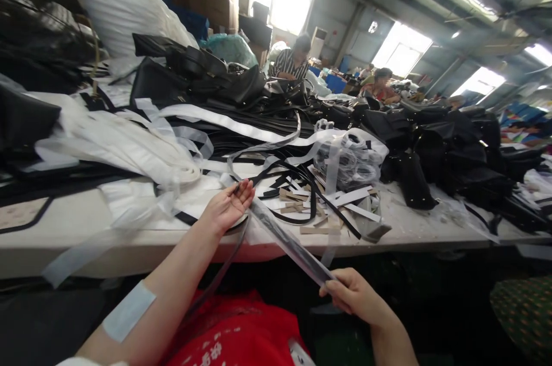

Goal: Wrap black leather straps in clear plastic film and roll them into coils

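Observation:
My right hand [351, 294] is closed in a pinch on one end of a long dark strap [288, 242] that looks covered with clear plastic film. From there the strap slants up and left to beside my left hand [233, 205]. My left hand is palm up at the table's front edge, its fingers apart and slightly curled. The strap's far end lies by those fingers; whether they touch it is hard to tell. A thin dark strip [230, 262] hangs below my left hand toward my lap.
Black leather-like pieces [426, 142] are heaped along the white table [457, 239]. White strips [142, 142] lie at left. A bundle of clear plastic coils [351, 156] stands beyond scattered offcuts [297, 199]. Co-workers [293, 61] sit across the table.

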`<state>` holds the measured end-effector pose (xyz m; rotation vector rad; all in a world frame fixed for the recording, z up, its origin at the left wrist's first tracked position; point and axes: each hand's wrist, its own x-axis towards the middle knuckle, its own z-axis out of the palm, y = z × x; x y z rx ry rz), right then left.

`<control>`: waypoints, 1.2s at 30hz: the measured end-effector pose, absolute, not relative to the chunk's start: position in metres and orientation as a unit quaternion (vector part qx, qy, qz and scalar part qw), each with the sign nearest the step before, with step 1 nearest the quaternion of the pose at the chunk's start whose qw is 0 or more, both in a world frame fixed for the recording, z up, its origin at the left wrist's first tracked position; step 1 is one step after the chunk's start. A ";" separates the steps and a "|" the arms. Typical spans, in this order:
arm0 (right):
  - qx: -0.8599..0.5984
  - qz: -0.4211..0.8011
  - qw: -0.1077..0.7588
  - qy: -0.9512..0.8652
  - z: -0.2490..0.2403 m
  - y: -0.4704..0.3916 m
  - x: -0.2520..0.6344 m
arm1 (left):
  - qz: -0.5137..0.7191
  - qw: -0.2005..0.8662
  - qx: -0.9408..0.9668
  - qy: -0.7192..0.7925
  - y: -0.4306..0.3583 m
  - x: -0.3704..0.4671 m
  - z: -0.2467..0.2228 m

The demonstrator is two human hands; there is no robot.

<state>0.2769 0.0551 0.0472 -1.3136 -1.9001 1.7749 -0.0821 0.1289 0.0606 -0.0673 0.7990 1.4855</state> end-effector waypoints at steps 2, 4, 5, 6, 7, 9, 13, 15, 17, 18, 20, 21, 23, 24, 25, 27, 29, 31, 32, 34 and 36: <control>-0.454 0.598 0.117 -0.650 0.047 0.054 0.273 | 0.675 0.650 -0.041 0.347 0.132 -0.089 0.068; -0.464 0.586 0.132 -0.651 0.048 0.054 0.270 | 0.686 0.634 -0.040 0.354 0.132 -0.093 0.072; -0.470 0.579 0.138 -0.652 0.050 0.054 0.270 | 0.690 0.626 -0.035 0.361 0.132 -0.095 0.073; -0.475 0.574 0.142 -0.652 0.051 0.055 0.270 | 0.694 0.618 -0.026 0.368 0.132 -0.098 0.073; -0.478 0.572 0.144 -0.651 0.052 0.055 0.270 | 0.697 0.610 -0.015 0.376 0.133 -0.101 0.074; -0.480 0.574 0.145 -0.647 0.055 0.055 0.269 | 0.702 0.595 0.019 0.392 0.133 -0.106 0.075; -0.470 0.588 0.153 -0.640 0.056 0.051 0.268 | 0.693 0.561 0.146 0.429 0.131 -0.097 0.073; -0.457 0.598 0.176 -0.634 0.058 0.049 0.271 | 0.662 0.545 0.246 0.452 0.123 -0.080 0.067; -0.450 0.603 0.233 -0.616 0.060 0.051 0.279 | 0.604 0.540 0.353 0.467 0.108 -0.060 0.058; -0.455 0.597 0.269 -0.604 0.062 0.054 0.286 | 0.572 0.545 0.396 0.467 0.098 -0.050 0.055; -0.480 0.570 0.326 -0.582 0.063 0.065 0.301 | 0.490 0.543 0.509 0.455 0.076 -0.033 0.051; -0.500 0.552 0.339 -0.575 0.063 0.073 0.308 | 0.435 0.524 0.584 0.442 0.066 -0.026 0.050; -0.538 0.523 0.325 -0.575 0.062 0.088 0.321 | 0.304 0.470 0.721 0.408 0.048 -0.017 0.054; -0.551 0.514 0.304 -0.583 0.060 0.094 0.324 | 0.248 0.461 0.757 0.391 0.041 -0.014 0.057; -0.554 0.509 0.281 -0.596 0.059 0.099 0.324 | 0.210 0.485 0.760 0.379 0.037 -0.010 0.061; -0.513 0.527 0.240 -0.634 0.055 0.099 0.312 | 0.196 0.628 0.664 0.356 0.033 -0.005 0.070; -0.421 0.577 0.213 -0.667 0.048 0.087 0.285 | 0.242 0.769 0.504 0.310 0.034 0.001 0.080; -0.352 0.614 0.189 -0.680 0.037 0.068 0.248 | 0.318 0.839 0.357 0.260 0.039 0.005 0.093; -0.369 0.598 0.189 -0.686 0.031 0.058 0.229 | 0.359 0.848 0.304 0.244 0.043 0.007 0.099; -0.430 0.546 0.188 -0.693 0.020 0.038 0.195 | 0.444 0.822 0.256 0.250 0.052 0.007 0.108; -0.427 0.560 0.132 -0.698 0.017 0.023 0.178 | 0.551 0.714 0.301 0.309 0.063 0.003 0.108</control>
